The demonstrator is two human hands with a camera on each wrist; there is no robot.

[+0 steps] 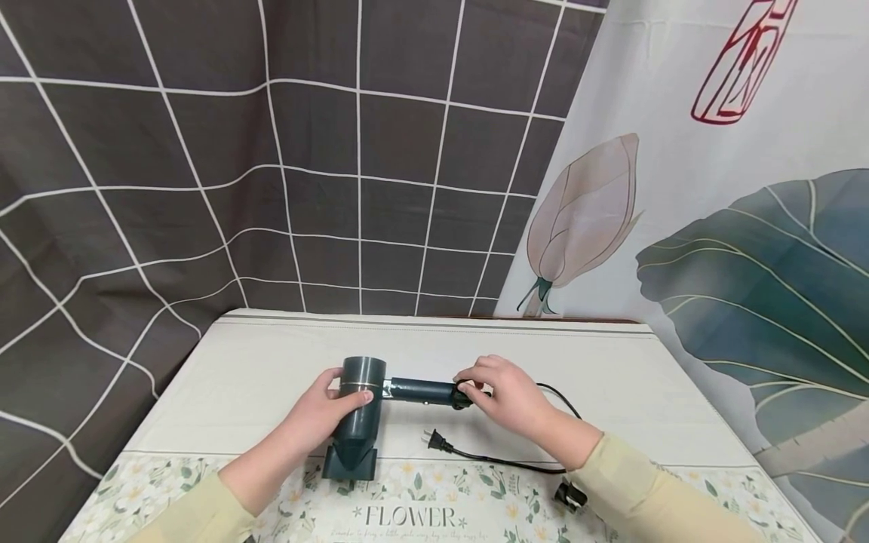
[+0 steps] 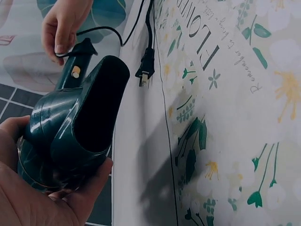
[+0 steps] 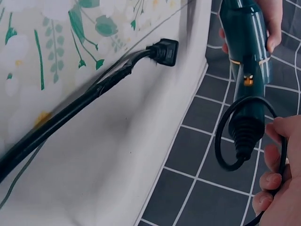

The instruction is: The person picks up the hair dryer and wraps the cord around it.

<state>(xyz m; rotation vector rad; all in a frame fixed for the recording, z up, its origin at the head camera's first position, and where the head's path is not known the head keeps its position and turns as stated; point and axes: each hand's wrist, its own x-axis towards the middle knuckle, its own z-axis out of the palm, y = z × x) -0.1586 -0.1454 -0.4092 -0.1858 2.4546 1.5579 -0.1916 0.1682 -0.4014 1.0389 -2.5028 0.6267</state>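
Note:
A dark green hair dryer is held above the table, its flared nozzle toward the near side and its handle pointing right. My left hand grips the barrel, thumb across the top. At the handle's end, my right hand pinches the black cord, which bends in a loop beside the ribbed cord sleeve. A gold-coloured switch shows on the handle. The left wrist view looks into the nozzle's dark opening. The two-pin plug lies on the table below the handle.
The table has a white cover with a floral, lettered strip along the near side. A small black object lies by the right sleeve. Behind hang a dark grid-patterned cloth and a white curtain with plant prints.

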